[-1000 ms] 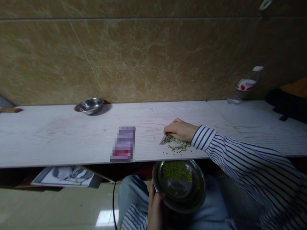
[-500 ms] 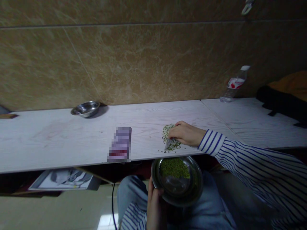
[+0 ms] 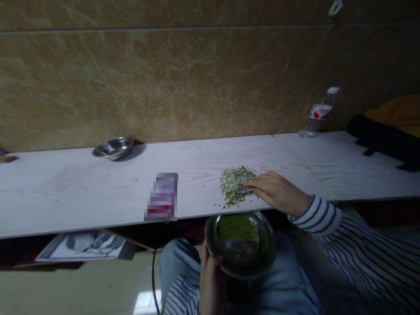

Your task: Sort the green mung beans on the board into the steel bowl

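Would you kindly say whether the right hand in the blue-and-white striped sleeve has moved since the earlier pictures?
Yes, the right hand has moved rightward, closer to the thin straight seam in the white tabletop.

The bowl (image 3: 266,256) at the frame's lower centre is smooth, shiny metal, and the grains (image 3: 238,227) heaped inside look rough. I see a matt, wood-grained table (image 3: 197,175) across the middle, and a clear plastic bottle (image 3: 319,113) at right.
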A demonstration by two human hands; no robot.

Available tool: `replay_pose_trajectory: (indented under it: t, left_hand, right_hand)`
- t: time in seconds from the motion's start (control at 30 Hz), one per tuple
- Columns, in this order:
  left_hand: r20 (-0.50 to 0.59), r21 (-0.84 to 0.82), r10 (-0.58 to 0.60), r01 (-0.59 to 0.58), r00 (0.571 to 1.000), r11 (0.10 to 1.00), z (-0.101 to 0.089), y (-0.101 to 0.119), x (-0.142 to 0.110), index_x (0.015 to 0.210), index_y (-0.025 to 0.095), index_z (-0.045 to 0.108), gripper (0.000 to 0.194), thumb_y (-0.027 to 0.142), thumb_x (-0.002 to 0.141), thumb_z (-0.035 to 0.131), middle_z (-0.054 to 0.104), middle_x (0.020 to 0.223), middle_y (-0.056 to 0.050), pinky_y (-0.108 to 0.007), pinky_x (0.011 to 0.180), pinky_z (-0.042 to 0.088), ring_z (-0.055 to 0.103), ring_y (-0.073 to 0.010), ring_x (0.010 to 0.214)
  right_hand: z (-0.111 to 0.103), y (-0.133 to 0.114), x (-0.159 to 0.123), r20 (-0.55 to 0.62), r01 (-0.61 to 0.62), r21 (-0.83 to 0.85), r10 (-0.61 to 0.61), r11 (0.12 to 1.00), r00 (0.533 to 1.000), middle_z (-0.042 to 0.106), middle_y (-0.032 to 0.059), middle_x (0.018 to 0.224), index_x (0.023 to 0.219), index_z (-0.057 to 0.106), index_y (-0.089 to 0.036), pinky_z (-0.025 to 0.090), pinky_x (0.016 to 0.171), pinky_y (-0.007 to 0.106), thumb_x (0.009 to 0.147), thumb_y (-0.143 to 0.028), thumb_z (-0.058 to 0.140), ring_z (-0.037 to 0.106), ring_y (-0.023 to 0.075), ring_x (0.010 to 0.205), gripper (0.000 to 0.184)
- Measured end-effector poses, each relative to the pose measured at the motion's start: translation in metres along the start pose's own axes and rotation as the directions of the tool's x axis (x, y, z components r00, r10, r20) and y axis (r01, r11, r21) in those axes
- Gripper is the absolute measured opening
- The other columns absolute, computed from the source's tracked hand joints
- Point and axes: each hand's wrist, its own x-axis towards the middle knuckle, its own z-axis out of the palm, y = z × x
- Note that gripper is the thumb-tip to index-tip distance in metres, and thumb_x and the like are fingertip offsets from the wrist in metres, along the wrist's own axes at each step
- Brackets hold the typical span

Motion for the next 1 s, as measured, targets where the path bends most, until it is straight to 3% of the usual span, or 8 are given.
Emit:
replay_pose_trajectory:
  t: [0.13,0.23,0.5,0.8,1.0]
  left_hand:
    - [0.004,0.003,0.002,-0.002,1.0,1.0,0.0,0.0,-0.002,0.141,0.028,0.041,0.066,0.021,0.076,0.055,0.055,0.133,-0.008,-0.041,0.095,0.045,0.049,-0.0318,0.121]
    - [0.009,0.013,-0.008,0.008,1.0,1.0,-0.001,-0.001,-0.001,0.14,0.028,0.043,0.066,0.021,0.076,0.056,0.056,0.132,-0.008,-0.042,0.093,0.045,0.051,-0.0314,0.118]
    - [-0.014,0.004,-0.016,0.017,1.0,1.0,-0.007,-0.003,0.006,0.138,0.028,0.043,0.065,0.021,0.075,0.055,0.057,0.13,-0.008,-0.041,0.093,0.045,0.053,-0.0297,0.115]
    - [-0.005,-0.018,-0.036,0.036,0.999,0.999,-0.014,-0.005,0.008,0.137,0.027,0.045,0.062,0.021,0.076,0.054,0.06,0.126,-0.009,-0.045,0.095,0.044,0.055,-0.03,0.114]
    - [-0.004,-0.025,-0.009,0.009,1.0,1.0,-0.009,-0.002,0.006,0.139,0.027,0.043,0.065,0.019,0.076,0.055,0.062,0.124,-0.008,-0.044,0.1,0.04,0.055,-0.0295,0.116]
  right_hand:
    - [0.007,-0.019,-0.019,-0.063,-0.093,0.002,0.093,0.996,0.994,0.072,0.0084,0.099,0.113,0.061,-0.015,0.048,0.078,0.034,0.093,-0.014,0.046,0.066,0.0181,0.088,0.025]
    - [0.015,-0.03,-0.021,-0.064,-0.096,0.056,0.099,0.994,0.993,0.071,0.0086,0.1,0.116,0.06,-0.015,0.05,0.079,0.035,0.093,-0.015,0.046,0.066,0.0184,0.088,0.026]
    - [0.031,-0.048,-0.001,-0.048,-0.063,0.144,0.071,0.988,0.996,0.072,0.0092,0.097,0.117,0.06,-0.014,0.053,0.081,0.038,0.094,-0.016,0.046,0.066,0.0187,0.087,0.027]
    - [0.046,-0.071,0.013,-0.109,-0.205,0.22,0.233,0.954,0.966,0.073,0.0097,0.103,0.119,0.061,-0.014,0.056,0.084,0.034,0.093,-0.017,0.046,0.069,0.0188,0.092,0.03]
    - [0.044,-0.07,0.013,-0.137,-0.271,0.236,0.308,0.933,0.941,0.073,0.0093,0.106,0.116,0.064,-0.015,0.056,0.087,0.033,0.092,-0.018,0.047,0.069,0.0187,0.093,0.029]
